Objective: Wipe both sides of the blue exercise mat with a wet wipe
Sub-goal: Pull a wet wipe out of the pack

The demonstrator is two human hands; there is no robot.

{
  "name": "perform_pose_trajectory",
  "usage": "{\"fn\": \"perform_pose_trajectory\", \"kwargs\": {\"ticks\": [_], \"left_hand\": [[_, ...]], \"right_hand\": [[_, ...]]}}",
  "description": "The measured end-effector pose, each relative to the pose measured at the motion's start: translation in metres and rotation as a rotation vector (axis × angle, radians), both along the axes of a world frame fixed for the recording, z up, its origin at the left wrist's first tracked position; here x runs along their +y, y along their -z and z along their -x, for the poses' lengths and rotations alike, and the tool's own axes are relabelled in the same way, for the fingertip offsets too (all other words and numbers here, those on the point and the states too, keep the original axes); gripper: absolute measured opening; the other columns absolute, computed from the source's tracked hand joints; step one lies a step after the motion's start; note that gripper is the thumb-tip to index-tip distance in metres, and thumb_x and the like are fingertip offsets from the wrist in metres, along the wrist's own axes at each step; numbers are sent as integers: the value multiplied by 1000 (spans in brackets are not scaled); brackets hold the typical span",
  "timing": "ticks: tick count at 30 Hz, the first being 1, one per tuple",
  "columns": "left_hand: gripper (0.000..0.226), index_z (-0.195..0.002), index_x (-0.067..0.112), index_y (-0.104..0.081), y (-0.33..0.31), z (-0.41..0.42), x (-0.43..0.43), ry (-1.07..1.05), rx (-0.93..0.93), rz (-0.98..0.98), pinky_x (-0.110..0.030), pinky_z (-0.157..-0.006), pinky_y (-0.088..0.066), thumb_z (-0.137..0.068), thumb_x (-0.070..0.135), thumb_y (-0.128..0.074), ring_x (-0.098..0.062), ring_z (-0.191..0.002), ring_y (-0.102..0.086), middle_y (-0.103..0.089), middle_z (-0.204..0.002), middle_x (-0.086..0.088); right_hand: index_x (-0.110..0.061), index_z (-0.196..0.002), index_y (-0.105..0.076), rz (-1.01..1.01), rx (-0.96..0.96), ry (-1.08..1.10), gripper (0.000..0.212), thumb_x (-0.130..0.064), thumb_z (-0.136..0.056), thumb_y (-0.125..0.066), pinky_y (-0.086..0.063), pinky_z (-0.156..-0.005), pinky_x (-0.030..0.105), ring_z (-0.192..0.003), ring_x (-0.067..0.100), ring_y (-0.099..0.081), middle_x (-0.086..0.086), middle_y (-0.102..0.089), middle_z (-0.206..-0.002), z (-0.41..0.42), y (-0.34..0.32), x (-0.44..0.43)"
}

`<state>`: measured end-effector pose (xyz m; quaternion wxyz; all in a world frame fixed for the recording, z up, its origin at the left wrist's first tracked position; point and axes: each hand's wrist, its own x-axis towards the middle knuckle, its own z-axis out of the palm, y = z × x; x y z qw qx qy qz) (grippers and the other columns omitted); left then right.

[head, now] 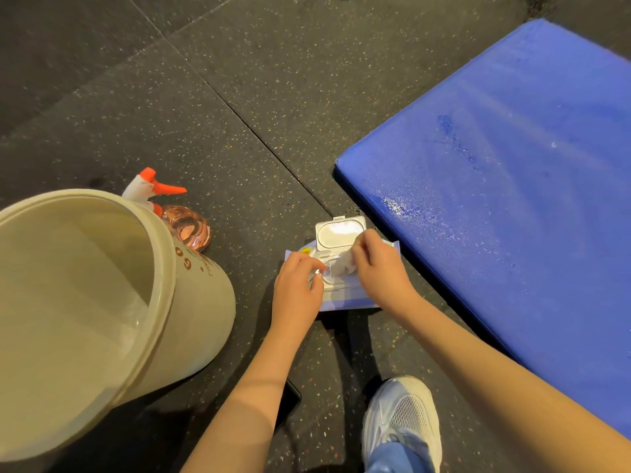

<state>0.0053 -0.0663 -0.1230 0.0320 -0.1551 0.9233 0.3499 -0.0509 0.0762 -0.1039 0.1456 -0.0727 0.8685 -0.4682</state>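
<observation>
Shoe (403, 421) nearest, below the wipes pack (345, 298) on the floor (239, 97). Left hand (297, 285) rests bent fingers on the pack's left; pinching or only pressing, cannot tell. Right hand (379, 268) pinches wet wipe (341, 264) at the opening, lid (339, 233) flipped up. Wipe likely limp, light, tears easily; pull by the pinched corner. Bucket (102, 302) and spray bottle (153, 189) left of pack. Blue mat (512, 199) flat just right of pack, corner toward it; frame cuts it off, so long axis unclear. Probably padded, floppy, slick where wet; grab an edge to flip.
</observation>
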Motion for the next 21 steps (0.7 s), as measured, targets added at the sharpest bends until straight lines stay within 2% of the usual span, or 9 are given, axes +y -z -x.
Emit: {"fn": "perform_pose_trajectory", "kwargs": {"ticks": [2,4,6,8,10,14,17,18,21], "left_hand": [[18,-96,17,-68,-1,1,1,-12,-14,-1,-7,-81,-34,-91,4,-57,-7,-112,-51,-55,-112,4],[17,-96,17,-68,-3,2,2,-19,-19,1,-10,-82,-36,-90,4,-57,-8,-108,-52,-57,-110,4],[18,-94,17,-68,-3,3,2,-21,-6,4,-15,-86,-37,-90,4,-57,-9,-105,-54,-59,-108,4],[17,-93,18,-68,-3,3,3,-30,0,3,-19,-87,-41,-90,5,-57,-10,-103,-55,-61,-107,3],[15,-93,17,-69,-5,3,6,-48,4,8,-22,-85,-45,-91,6,-58,-12,-100,-57,-63,-107,1],[16,-95,16,-69,-9,5,9,-76,-19,25,-27,-85,-48,-92,6,-57,-15,-102,-57,-62,-107,0],[17,-99,12,-68,-8,4,9,-69,-45,24,-31,-90,-44,-94,5,-53,-23,-129,-45,-61,-113,-3],[18,-101,11,-68,-11,4,10,-81,-51,19,-31,-92,-43,-95,5,-52,-22,-132,-41,-61,-115,-4],[20,-105,15,-68,-19,3,16,-141,-5,8,-37,-98,-45,-95,7,-52,-21,-127,-47,-66,-112,-3]], "right_hand": [[-9,-89,-52,-172,21,-141,7,-15,-92,-52,-39,-72,40,-78,29,-53,12,-60,-83,2,-1,1],[-5,-96,-61,-350,79,-292,12,-13,-89,-54,-41,-76,39,-89,31,-56,15,-63,-94,7,-2,4],[-2,-91,-63,-245,133,-197,10,-7,-88,-55,-40,-74,33,-83,25,-54,13,-61,-91,12,-10,8],[-6,-83,-60,-45,130,-7,8,-6,-89,-56,-36,-66,22,-71,14,-47,5,-56,-81,14,-25,10],[-11,-81,-56,74,111,84,11,-7,-91,-54,-34,-62,12,-68,3,-45,-2,-52,-77,12,-37,13],[-17,-81,-52,226,78,287,16,-9,-94,-47,-33,-57,19,-63,2,-41,-10,-49,-72,14,-59,28],[-17,-84,-49,298,162,433,14,-9,-95,-44,-32,-55,16,-59,-2,-39,-11,-48,-70,22,-84,40],[-16,-87,-48,315,199,457,12,-9,-96,-44,-32,-54,14,-57,-3,-40,-11,-49,-69,24,-93,44],[-16,-91,-48,281,279,465,10,-10,-97,-44,-34,-51,14,-55,-1,-46,-6,-55,-67,22,-104,53]]}}
